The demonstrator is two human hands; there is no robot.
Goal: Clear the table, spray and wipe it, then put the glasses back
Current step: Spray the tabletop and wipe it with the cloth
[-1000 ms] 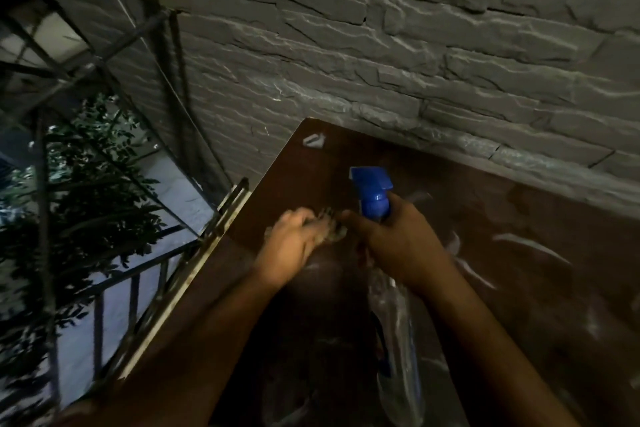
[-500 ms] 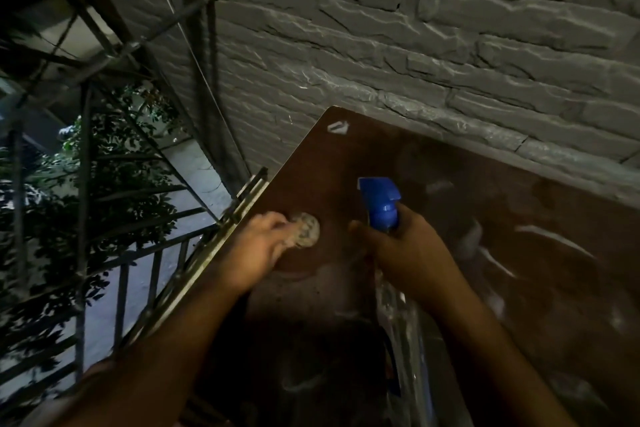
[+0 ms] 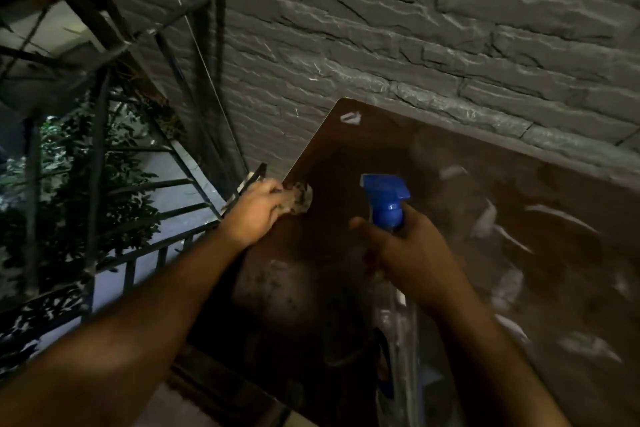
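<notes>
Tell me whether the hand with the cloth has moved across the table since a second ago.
Yes. The left hand with the cloth has slid leftward, from beside the spray bottle out to the table's left edge by the railing.

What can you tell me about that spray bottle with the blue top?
The spray bottle has a bright blue plastic trigger head with its nozzle pointing left, toward the far left part of the brown table. Below it runs a clear, see-through body with a blue label low down, dim in this light. The right hand grips it around the neck, hiding that part. It is held above the tabletop, tilted away from the person; how much liquid it holds cannot be made out.
</notes>
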